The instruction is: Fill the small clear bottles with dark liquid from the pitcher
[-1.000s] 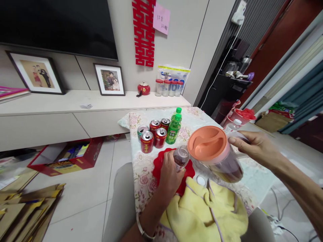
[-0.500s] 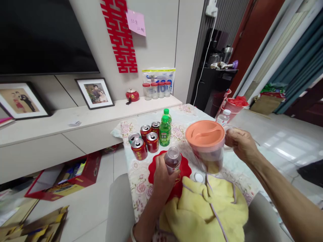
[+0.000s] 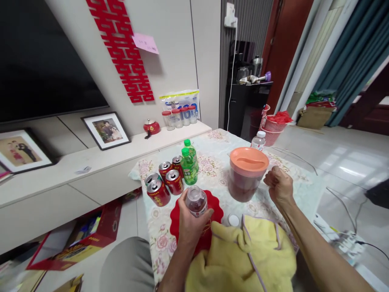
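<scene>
My left hand [image 3: 188,223] is wrapped round a small clear uncapped bottle [image 3: 196,200] of dark red drink, standing on a red scalloped mat [image 3: 217,209]. My right hand [image 3: 278,186] is closed on the handle of a clear jug [image 3: 244,186] with an orange lid [image 3: 248,159]; the jug stands upright on the flowered tablecloth [image 3: 212,166] and holds dark red liquid. A white bottle cap [image 3: 234,220] lies between the mat and a yellow towel [image 3: 243,259].
Several red cans [image 3: 165,184] and two green bottles [image 3: 188,164] stand at the table's far left. A clear water bottle [image 3: 258,141] is behind the jug. A low cabinet [image 3: 91,162] with framed photos runs along the wall; a red box [image 3: 73,239] lies on the floor.
My right hand has brought the jug from its tilt over the small bottle back upright and set it down on the table. My left hand has kept hold of the bottle.
</scene>
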Motion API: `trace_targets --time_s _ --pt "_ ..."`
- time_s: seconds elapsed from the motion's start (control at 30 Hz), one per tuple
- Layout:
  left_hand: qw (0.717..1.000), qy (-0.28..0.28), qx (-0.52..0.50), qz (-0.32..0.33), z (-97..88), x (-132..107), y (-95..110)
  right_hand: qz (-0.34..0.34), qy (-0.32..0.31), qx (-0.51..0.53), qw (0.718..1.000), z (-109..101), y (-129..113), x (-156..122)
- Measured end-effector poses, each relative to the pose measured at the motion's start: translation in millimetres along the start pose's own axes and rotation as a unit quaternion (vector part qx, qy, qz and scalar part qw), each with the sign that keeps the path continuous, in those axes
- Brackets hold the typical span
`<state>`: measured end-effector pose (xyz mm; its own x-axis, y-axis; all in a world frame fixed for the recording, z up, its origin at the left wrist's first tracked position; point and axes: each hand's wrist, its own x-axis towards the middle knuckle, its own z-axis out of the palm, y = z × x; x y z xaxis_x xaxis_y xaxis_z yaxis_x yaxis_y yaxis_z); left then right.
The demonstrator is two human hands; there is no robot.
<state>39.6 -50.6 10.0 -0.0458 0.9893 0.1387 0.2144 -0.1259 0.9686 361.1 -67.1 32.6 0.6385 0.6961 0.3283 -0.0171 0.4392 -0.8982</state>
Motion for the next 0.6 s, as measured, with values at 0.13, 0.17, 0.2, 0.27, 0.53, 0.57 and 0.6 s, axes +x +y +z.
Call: trace_targets --time_s 0.13,0.17,0.2,0.27,0.53,0.57,0.6 --pt "0.999 0.001 0.034 -0.009 5.7 6 -1 -0.011 0.013 -0.013 1.000 -9 15 -1" --pt "0.999 -0.005 0.040 -0.006 6.5 7 -2 -0.012 0.018 -0.018 1.000 -10 18 -1" --pt "0.999 -0.007 0.042 -0.001 7.2 7 -3 -0.013 0.023 -0.022 0.999 -11 21 -2" --pt "0.999 -0.002 0.040 0.010 7.9 8 -5 -0.015 0.033 -0.027 0.999 -13 25 -4" --pt "0.999 0.003 0.025 0.041 10.7 10 -9 -0.003 0.062 -0.024 0.998 -18 35 -3" --pt "0.999 0.006 0.023 0.042 11.7 11 -10 0.000 0.063 -0.024 0.998 -18 36 -2" --pt "0.999 0.012 0.019 0.045 12.8 11 -12 0.003 0.064 -0.025 0.998 -18 37 -2"
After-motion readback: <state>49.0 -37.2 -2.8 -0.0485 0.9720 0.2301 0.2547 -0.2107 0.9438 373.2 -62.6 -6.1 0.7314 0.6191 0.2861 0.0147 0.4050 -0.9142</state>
